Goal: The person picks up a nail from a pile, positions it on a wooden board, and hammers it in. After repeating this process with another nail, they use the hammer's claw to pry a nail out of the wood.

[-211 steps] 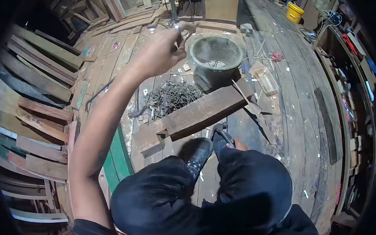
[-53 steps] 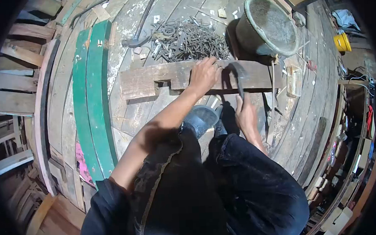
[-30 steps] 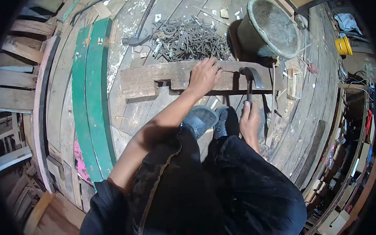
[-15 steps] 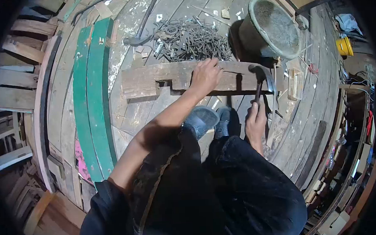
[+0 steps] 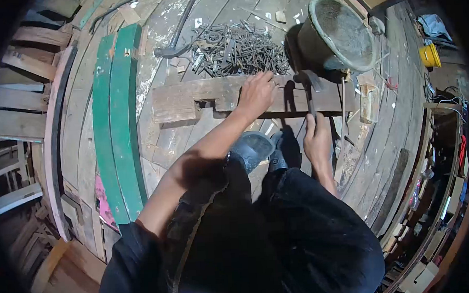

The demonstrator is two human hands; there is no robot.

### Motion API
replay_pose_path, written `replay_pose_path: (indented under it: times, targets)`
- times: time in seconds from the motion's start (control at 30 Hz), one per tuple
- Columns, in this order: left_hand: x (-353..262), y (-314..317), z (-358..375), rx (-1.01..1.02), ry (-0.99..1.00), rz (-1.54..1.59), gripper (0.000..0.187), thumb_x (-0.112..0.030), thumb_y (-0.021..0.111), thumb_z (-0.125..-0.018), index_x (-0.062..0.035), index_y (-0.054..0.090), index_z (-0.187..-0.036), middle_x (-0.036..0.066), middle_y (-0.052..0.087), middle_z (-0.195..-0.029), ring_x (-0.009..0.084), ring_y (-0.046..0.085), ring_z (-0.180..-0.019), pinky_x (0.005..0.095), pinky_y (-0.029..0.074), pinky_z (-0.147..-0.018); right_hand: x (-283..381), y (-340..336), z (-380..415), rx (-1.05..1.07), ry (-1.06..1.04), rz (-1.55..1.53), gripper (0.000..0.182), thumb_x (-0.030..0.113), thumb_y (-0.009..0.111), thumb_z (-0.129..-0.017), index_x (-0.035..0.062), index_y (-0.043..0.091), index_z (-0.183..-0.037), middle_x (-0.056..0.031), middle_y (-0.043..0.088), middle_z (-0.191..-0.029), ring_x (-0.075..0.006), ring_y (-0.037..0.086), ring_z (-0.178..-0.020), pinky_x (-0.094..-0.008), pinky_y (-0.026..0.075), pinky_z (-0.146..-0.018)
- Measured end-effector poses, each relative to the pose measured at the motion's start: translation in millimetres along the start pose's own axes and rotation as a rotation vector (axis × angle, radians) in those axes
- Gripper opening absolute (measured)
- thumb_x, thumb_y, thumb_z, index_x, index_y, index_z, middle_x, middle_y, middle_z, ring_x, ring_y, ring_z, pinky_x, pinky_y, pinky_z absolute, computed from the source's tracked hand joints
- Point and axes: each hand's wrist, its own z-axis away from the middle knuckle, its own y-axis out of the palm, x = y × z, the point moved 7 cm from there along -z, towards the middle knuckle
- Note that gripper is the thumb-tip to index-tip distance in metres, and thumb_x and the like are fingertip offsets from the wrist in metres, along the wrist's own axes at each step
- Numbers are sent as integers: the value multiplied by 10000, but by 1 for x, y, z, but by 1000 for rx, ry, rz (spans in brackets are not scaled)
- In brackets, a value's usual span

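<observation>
A notched wooden beam (image 5: 177, 102) lies crosswise on the floorboards in front of my feet. My left hand (image 5: 257, 94) rests on its middle with fingers bent together near the far edge; whatever they may pinch is too small to make out. In my right hand (image 5: 318, 140) is a claw hammer (image 5: 309, 93), gripped by its handle. The hammer's head is over the beam's right part, a short way right of my left hand and apart from it.
Beyond the beam lies a heap of nails (image 5: 241, 49), with a bucket (image 5: 339, 34) on its right. Another hammer (image 5: 175, 44) lies at the heap's left. Green planks (image 5: 118, 120) run along the left side, and a slatted wooden rack (image 5: 425, 201) stands right.
My right hand has brought the hammer left, and its head is now closer to my left hand. The left hand has stayed almost in place on the beam.
</observation>
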Motion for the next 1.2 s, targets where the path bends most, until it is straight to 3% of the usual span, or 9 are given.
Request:
replay_pose_path:
  times: [0.07, 0.13, 0.53, 0.57, 0.6, 0.7, 0.8, 1.07, 1.2]
  targets:
    - [0, 0, -2, -23, 2, 34, 191, -209, 738, -898, -49, 755, -1000, 118, 678, -1101, 315, 645, -1016, 454, 512, -886, 13, -17, -8, 68, 159, -34, 300, 257, 501, -1115, -17, 613, -1160, -223, 631, -782, -381, 598, -670, -462, 444, -625]
    - [-1, -2, 1, -34, -3, 36, 180, -209, 733, -892, -40, 749, -949, 117, 677, -1113, 310, 642, -1020, 456, 504, -888, 31, -34, -11, -82, -78, -74, 235, 196, 504, -1102, -19, 589, -1144, -295, 659, -816, -526, 648, -769, -537, 467, -624]
    - [-2, -3, -3, -50, 15, 22, 184, -217, 731, -891, -44, 747, -952, 100, 668, -1065, 298, 647, -991, 446, 519, -847, -17, -6, 6, 31, 200, -14, 309, 275, 527, -1089, -1, 656, -1143, -316, 668, -824, -535, 660, -799, -549, 488, -658]
    - [-1, -2, -5, -33, 2, 20, 186, -218, 733, -889, -48, 749, -962, 99, 669, -1065, 298, 649, -998, 448, 518, -851, -10, -14, 5, -45, 83, -49, 300, 253, 521, -1093, 1, 657, -1184, -296, 685, -860, -510, 673, -802, -526, 497, -668]
    - [0, -1, -4, -11, -15, 18, 188, -219, 734, -887, -51, 750, -972, 98, 669, -1066, 298, 650, -1004, 450, 518, -854, -4, -23, 2, -125, -13, -53, 258, 235, 550, -1097, 1, 656, -1119, -93, 591, -683, -171, 550, -594, -361, 445, -568]
    - [0, -4, -2, -50, -31, 50, 197, -219, 741, -880, -58, 753, -993, 93, 670, -1066, 304, 651, -1015, 456, 517, -862, 10, -42, 3, -108, 52, -237, 263, 221, 516, -1118, -8, 644, -1128, -15, 550, -724, -113, 498, -622, -293, 414, -562]
    - [2, -2, -2, -37, -61, 76, 201, -221, 749, -869, -52, 752, -978, 101, 671, -1065, 315, 649, -1015, 460, 517, -871, 9, -41, 6, -107, 57, -256, 243, 207, 523, -1114, -2, 646, -1125, -32, 558, -735, -113, 503, -651, -293, 422, -587]
    - [3, -2, -3, 1, -82, 95, 206, -203, 783, -834, -37, 751, -952, 119, 682, -1092, 332, 646, -1012, 464, 521, -883, -4, -12, 11, 50, 66, 17, 315, 280, 556, -1076, -14, 658, -1122, -311, 664, -843, -548, 646, -844, -551, 486, -698]
    - [0, -4, 0, -43, -41, 95, 223, -227, 753, -851, -8, 741, -894, 127, 671, -1074, 324, 635, -1012, 477, 506, -867, 11, -40, 6, -73, 42, -207, 236, 176, 527, -1092, -5, 648, -1183, -180, 655, -755, -307, 634, -627, -430, 483, -604]
